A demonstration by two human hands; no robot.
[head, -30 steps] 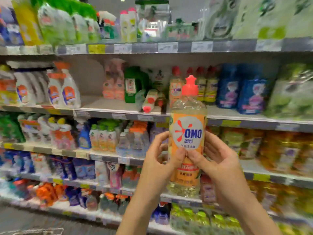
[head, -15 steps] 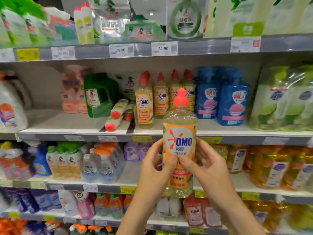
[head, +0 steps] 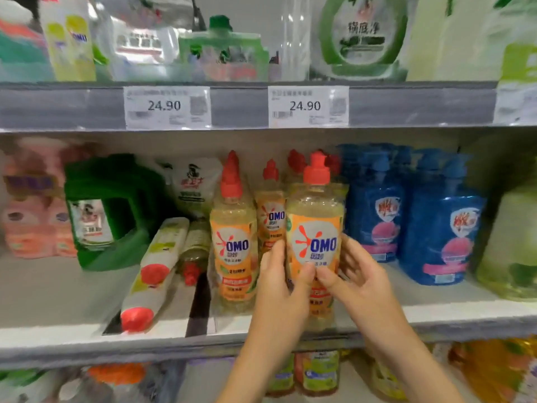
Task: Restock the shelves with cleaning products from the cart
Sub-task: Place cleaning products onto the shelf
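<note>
An OMO dish-soap bottle (head: 315,228) with yellow liquid, an orange label and a red cap is upright at the front of the middle shelf (head: 453,311). My left hand (head: 280,289) grips its left side and my right hand (head: 360,279) grips its right side, both thumbs on the label. Its base is hidden behind my hands, so I cannot tell whether it rests on the shelf. More OMO bottles (head: 234,245) of the same kind stand just left of it and behind it.
Blue pump bottles (head: 438,228) stand right of the held bottle, pale green refill bags (head: 511,245) beyond them. A green jug (head: 104,210) and two fallen white bottles (head: 157,271) lie to the left. Bare shelf shows at front left. Price tags (head: 167,107) hang above.
Both hands have carried the OMO bottle up and forward from in front of the lower shelves to the middle shelf, beside the other OMO bottles. The view has closed in on that shelf.
</note>
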